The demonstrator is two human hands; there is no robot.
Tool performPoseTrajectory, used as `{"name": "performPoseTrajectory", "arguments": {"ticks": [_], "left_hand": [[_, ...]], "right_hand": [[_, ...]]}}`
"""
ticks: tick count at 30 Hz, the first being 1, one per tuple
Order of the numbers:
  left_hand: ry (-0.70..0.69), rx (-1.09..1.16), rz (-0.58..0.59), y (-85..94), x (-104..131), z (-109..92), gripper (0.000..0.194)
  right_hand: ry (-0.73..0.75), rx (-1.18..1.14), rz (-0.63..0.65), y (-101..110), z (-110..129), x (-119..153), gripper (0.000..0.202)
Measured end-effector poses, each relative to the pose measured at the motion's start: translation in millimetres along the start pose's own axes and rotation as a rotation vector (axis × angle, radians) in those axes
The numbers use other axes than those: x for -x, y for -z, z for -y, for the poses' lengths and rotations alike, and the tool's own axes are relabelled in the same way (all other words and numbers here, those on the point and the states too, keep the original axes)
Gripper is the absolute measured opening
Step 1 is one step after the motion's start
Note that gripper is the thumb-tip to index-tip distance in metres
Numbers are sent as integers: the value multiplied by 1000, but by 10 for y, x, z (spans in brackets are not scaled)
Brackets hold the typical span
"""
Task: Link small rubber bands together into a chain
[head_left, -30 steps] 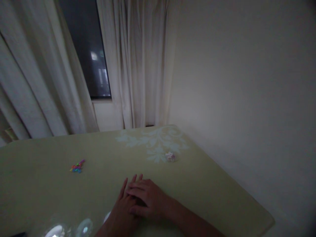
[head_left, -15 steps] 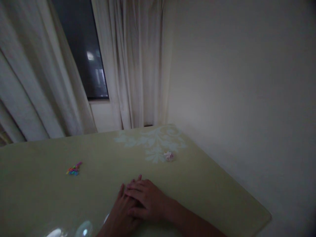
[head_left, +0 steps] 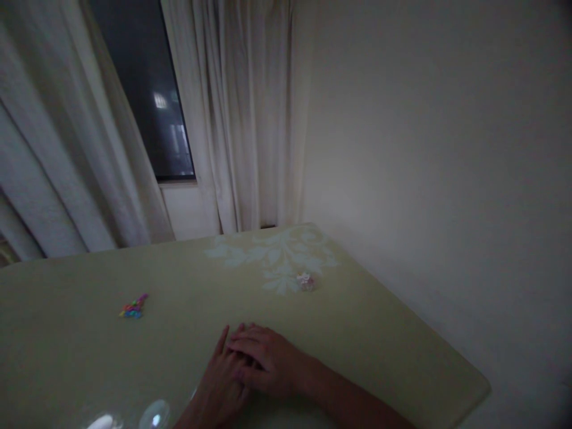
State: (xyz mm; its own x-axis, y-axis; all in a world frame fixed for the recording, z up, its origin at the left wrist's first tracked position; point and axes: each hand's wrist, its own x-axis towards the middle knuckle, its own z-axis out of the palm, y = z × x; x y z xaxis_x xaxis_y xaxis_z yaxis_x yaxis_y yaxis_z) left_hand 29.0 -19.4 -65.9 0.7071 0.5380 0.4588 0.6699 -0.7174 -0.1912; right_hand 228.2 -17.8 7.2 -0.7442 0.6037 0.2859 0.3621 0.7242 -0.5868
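My left hand (head_left: pixel 221 378) lies palm down on the table (head_left: pixel 366 351), its fingers stretched forward. Across the back of it rests my right hand (head_left: pixel 272 360), fingers extended and partly covering the left fingers. Neither hand holds anything visible. Beyond the hands, to the right, sits a small whitish-pink cluster (head_left: pixel 306 282), too blurred to name. Away to the left is a little pile of brightly coloured small pieces (head_left: pixel 133 308), in pink, yellow, green and blue; their kind cannot be made out.
The glossy table bears a pale leaf pattern (head_left: pixel 281 256) near its far corner and light reflections (head_left: pixel 154 415) at the front left. A wall (head_left: pixel 424 149) runs along the right edge. Curtains (head_left: pixel 250 119) and a dark window (head_left: pixel 152 95) stand behind.
My left index finger reaches slightly farther forward, and my right hand has shifted a little over it. The small objects have not moved on the table.
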Motion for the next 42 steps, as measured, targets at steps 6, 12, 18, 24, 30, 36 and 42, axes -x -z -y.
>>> {"name": "performPoseTrajectory", "arguments": {"ticks": [6,12,18,24,30,36,42], "left_hand": [[58,-67,-85,74,-118,-97,70],[119,-29,-77,120,-147,-119,70],[119,63,13,172,-154,-135,73],[133,133,45,183,-184,-150,59],[184,231,110,211,-155,-197,43],[273,281,226,312,-185,-226,40],[303,271,312,382,-240,-186,33]], "right_hand": [[-11,22,14,79,71,15,58],[-23,107,14,95,91,14,60],[-16,98,2,92,94,30,62],[6,107,-8,117,120,23,63],[15,111,-11,107,111,22,63],[-55,30,16,80,81,42,64],[-68,-62,10,50,32,38,60]]}}
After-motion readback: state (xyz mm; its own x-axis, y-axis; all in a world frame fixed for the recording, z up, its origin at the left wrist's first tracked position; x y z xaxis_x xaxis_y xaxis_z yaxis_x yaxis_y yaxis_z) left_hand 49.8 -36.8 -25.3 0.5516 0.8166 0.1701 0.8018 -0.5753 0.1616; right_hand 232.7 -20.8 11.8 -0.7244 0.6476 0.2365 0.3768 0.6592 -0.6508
